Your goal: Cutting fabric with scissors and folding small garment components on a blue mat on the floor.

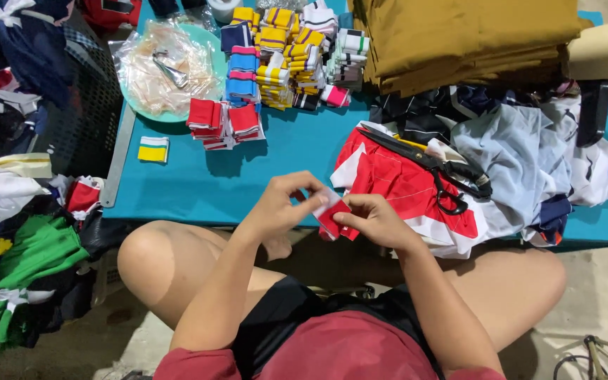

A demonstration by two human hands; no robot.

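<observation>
Both hands hold one small red and white knitted cuff piece (331,213) just below the front edge of the teal table (262,169). My left hand (284,203) pinches its upper left corner. My right hand (373,217) grips its right side with thumb and fingers. The piece hangs above my lap, between my bare knees. Red and white fabric (402,184) lies on the table right behind my right hand, with black-handled scissors (436,166) resting on it.
Stacks of striped cuff pieces (283,56) and red ones (223,121) sit mid-table. A plastic-covered teal plate (170,67) is at back left, folded brown cloth (459,39) at back right, a metal ruler (117,158) on the left edge, and clothes piles (22,267) on the floor.
</observation>
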